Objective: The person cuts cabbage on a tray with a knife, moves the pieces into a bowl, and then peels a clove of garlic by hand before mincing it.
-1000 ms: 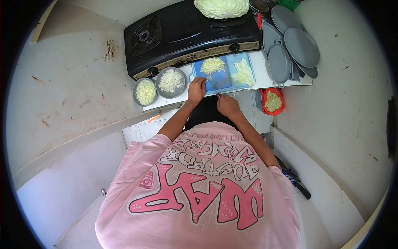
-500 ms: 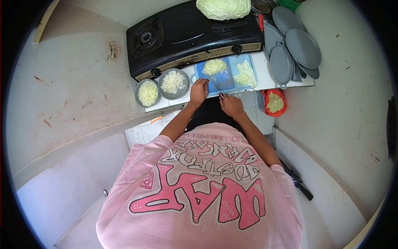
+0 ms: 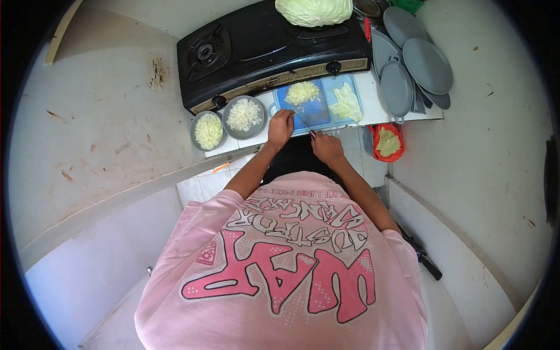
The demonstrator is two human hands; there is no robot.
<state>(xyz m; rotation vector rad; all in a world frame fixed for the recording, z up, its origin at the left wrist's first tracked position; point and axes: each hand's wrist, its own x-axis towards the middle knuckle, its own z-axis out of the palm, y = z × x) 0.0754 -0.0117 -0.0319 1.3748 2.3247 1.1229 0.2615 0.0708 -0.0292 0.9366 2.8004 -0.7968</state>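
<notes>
My right hand (image 3: 328, 147) is closed round the dark handle of a knife (image 3: 304, 124), whose blade points up and left over the blue cutting board (image 3: 318, 116). At the board's left front edge, my left hand (image 3: 282, 126) has its fingers pressed together close to the knife tip. Whatever they hold is too small to make out. Beyond the blade lies a heap of shredded cabbage (image 3: 302, 93). Pale cabbage leaves (image 3: 346, 103) rest on the right part of the board.
Left of the board stand a bowl of chopped white pieces (image 3: 244, 115) and a bowl of shredded cabbage (image 3: 208, 130). Behind is a black gas stove (image 3: 262, 49) bearing a cabbage head (image 3: 315, 11). Grey plates (image 3: 427, 64) stand at right, above a red bag (image 3: 389, 153).
The knife blade has tilted slightly, its tip now nearer my left fingers. Both hands stay in nearly the same place.
</notes>
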